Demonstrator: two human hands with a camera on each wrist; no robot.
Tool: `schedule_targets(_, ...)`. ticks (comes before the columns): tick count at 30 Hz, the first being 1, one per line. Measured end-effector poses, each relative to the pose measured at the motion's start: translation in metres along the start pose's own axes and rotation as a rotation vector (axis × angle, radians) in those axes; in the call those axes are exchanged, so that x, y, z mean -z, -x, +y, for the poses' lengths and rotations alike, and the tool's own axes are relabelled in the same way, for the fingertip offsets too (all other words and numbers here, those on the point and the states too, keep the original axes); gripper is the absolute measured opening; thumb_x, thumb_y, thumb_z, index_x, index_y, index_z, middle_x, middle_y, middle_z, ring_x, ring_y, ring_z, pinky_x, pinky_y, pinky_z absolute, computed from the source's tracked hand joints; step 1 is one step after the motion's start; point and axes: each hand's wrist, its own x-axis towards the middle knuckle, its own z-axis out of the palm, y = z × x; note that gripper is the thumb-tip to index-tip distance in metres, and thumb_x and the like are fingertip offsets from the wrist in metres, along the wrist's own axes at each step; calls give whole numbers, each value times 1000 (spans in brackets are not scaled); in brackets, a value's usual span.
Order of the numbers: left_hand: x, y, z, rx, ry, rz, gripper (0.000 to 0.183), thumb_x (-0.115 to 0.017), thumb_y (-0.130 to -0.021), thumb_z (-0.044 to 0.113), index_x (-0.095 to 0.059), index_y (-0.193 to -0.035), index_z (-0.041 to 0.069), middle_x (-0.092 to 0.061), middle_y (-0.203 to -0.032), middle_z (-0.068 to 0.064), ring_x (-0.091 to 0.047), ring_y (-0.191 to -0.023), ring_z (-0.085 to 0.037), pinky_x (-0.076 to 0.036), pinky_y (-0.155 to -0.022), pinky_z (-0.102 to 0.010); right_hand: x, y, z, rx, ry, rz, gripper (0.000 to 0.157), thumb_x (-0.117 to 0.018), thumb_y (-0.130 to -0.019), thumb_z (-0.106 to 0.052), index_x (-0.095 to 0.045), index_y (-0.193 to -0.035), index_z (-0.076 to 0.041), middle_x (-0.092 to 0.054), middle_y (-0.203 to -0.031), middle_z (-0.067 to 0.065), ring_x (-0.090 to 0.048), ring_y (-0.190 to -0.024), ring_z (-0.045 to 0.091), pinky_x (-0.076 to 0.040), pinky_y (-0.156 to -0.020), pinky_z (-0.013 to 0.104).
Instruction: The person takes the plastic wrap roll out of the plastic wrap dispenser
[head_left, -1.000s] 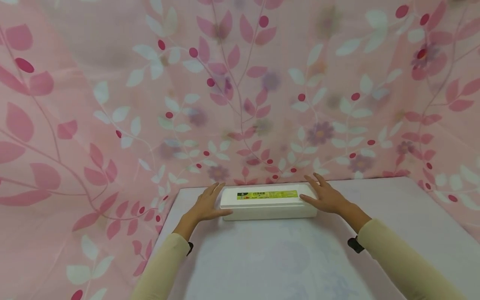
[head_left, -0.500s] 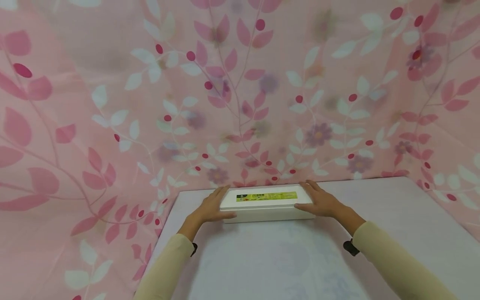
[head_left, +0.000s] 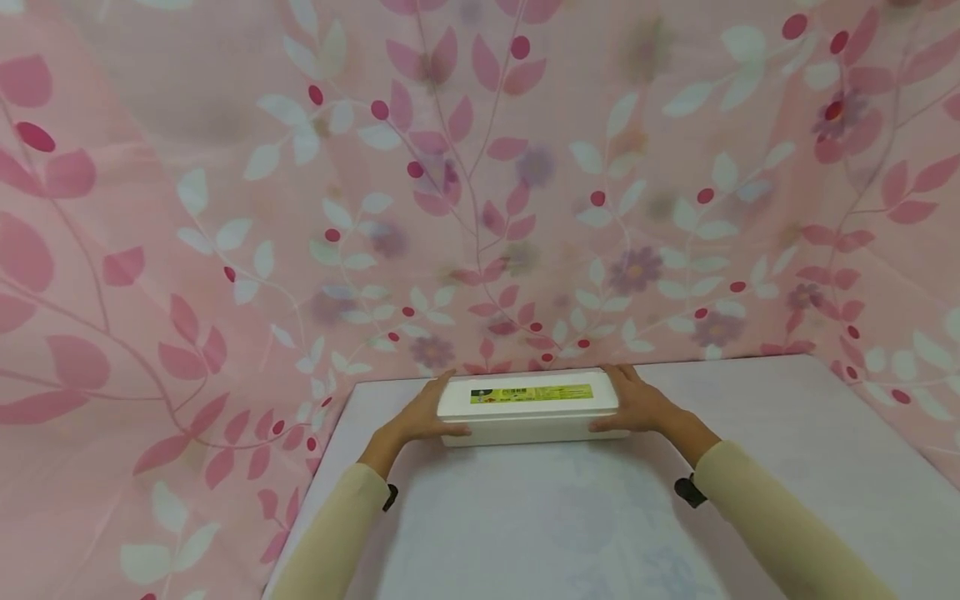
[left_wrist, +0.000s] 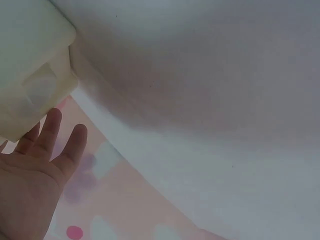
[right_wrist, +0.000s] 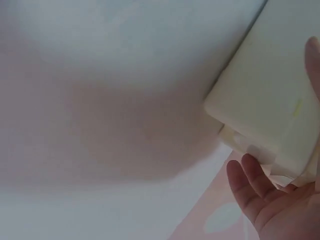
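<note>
White box (head_left: 534, 431), its yellow-green label (head_left: 532, 394) too blurred to read — both hands (head_left: 419, 415) (head_left: 637, 405) grip its ends.

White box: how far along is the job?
Done: left hand and right hand are at opposite ends of the white box. In hand: both thumbs overlap its front; grip firmness can't be judged. Left, probably: lifting, shifting or opening it, since it appears to rest on the table, lid on.

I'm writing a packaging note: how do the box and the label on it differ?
The box is white, while the label is mostly yellow-green with dark print. The box is block-shaped; the label is a smaller, flat strip. Both are elongated.
</note>
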Motion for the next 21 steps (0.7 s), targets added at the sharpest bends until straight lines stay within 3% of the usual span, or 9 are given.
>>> schedule_targets(7, -1, -4, -1, -14, 112, 11, 110, -92, -60, 45, -35, -147, 10, -47, -136, -7, -47, -118, -23, -39, -106, -51, 2, -5, 0, -57, -38, -56, 125, -84, -59, -69, -25, -151, -10, -35, -140, 18, -52, -109, 32, -48, -94, 57)
schedule_targets(11, -1, -3, -1, -10, 160, -6, 112, -93, -61, 43, -33, -148, 7, -48, -135, -6, -49, -118, -22, -39, -107, -50, 3, -8, -1, -62, -57, -76, 120, -87, -61, -60, -27, -149, -8, -39, -137, 18, -52, -108, 31, -48, -92, 55)
schedule_targets(21, -6, -4, -5, 1, 178, 29, 108, -94, -60, 45, -36, -144, 10, -50, -130, -3, -51, -113, -22, -42, -104, -50, 5, -10, -2, -53, -65, -59, 111, -89, -63, -49, -31, -147, -6, -42, -136, 17, -52, -110, 31, -46, -94, 54)
